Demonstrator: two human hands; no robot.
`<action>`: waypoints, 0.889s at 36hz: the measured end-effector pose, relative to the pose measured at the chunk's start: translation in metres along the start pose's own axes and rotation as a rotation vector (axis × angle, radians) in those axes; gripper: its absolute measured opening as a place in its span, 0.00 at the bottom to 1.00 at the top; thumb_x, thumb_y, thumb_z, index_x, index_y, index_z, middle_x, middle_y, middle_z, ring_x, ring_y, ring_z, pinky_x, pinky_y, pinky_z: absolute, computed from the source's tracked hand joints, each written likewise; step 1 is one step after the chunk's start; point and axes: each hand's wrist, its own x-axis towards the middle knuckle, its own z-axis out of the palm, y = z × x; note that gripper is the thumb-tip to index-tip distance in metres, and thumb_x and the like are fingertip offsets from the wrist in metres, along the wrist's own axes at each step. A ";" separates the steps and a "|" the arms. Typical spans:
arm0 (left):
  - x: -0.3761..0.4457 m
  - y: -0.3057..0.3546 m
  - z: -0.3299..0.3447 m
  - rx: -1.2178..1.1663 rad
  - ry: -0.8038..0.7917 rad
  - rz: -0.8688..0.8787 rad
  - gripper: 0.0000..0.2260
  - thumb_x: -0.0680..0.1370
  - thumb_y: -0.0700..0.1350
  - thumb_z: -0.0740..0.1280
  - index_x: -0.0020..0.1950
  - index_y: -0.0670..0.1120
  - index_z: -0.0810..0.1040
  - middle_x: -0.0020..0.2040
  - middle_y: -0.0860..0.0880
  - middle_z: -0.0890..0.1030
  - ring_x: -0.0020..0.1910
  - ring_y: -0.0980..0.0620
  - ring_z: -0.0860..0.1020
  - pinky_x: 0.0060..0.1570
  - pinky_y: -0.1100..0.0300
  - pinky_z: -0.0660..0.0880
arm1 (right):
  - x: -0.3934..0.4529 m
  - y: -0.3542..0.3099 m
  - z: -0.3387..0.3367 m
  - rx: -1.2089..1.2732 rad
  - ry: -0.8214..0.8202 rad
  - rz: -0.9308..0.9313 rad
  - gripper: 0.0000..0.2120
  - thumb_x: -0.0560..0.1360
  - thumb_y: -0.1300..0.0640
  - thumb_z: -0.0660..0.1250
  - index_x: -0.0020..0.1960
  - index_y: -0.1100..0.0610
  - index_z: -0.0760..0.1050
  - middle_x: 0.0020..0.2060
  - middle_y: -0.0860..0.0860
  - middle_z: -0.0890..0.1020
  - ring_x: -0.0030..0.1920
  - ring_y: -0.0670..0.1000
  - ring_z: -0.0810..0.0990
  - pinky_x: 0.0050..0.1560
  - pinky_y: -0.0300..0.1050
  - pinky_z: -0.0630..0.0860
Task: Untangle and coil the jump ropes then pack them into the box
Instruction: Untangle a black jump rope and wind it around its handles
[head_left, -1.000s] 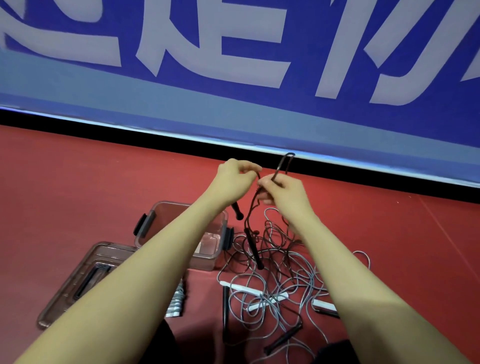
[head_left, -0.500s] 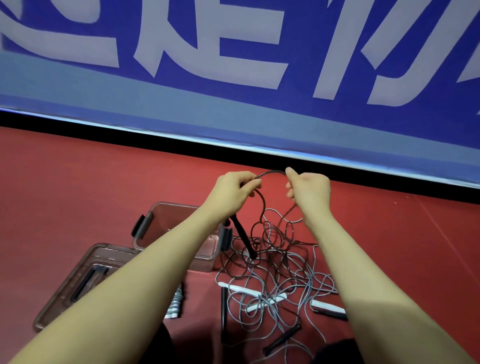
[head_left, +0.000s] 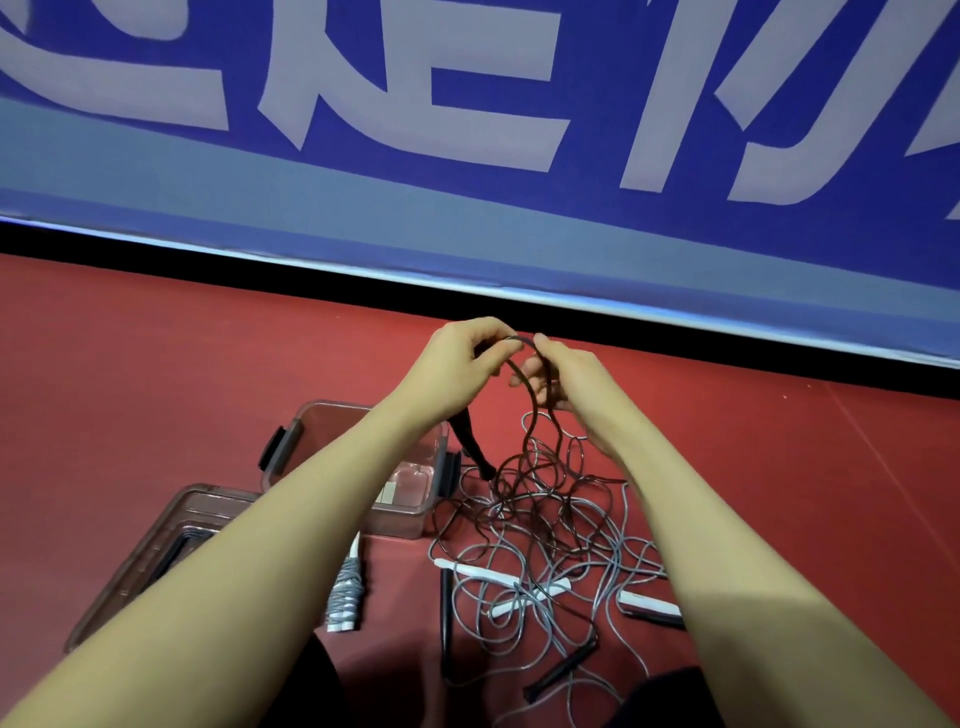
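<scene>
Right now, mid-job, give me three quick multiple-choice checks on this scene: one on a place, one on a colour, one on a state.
1. Where is the lid?
A. On the box
B. On the floor, left of the box
C. In the right hand

2. What colour is the rope held up?
A. Dark
B. Yellow
C. White

3. What is the state of the box?
A. Open
B. Latched shut
C. Upside down

B: the lid lies flat beside the box.
A: the dark rope arcs between left hand and right hand.
A: its inside shows from above.
</scene>
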 end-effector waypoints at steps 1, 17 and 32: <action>0.000 0.000 0.000 -0.003 -0.002 0.003 0.05 0.79 0.43 0.65 0.46 0.46 0.80 0.35 0.52 0.78 0.33 0.60 0.74 0.37 0.67 0.69 | -0.001 -0.001 0.000 0.032 -0.011 0.012 0.22 0.80 0.51 0.55 0.32 0.56 0.77 0.32 0.52 0.79 0.32 0.49 0.72 0.42 0.43 0.72; 0.000 -0.002 0.002 -0.275 0.008 -0.129 0.08 0.76 0.47 0.69 0.46 0.42 0.79 0.38 0.47 0.80 0.35 0.58 0.74 0.37 0.68 0.68 | -0.006 -0.016 -0.006 0.338 0.005 -0.129 0.15 0.79 0.59 0.59 0.34 0.60 0.69 0.20 0.46 0.61 0.20 0.44 0.56 0.27 0.39 0.58; -0.002 -0.018 0.011 -0.368 0.023 -0.307 0.10 0.78 0.50 0.66 0.46 0.43 0.75 0.41 0.46 0.84 0.42 0.53 0.83 0.46 0.61 0.78 | -0.006 -0.028 -0.010 0.610 0.041 -0.202 0.12 0.78 0.62 0.55 0.37 0.61 0.70 0.21 0.48 0.67 0.22 0.47 0.60 0.31 0.43 0.64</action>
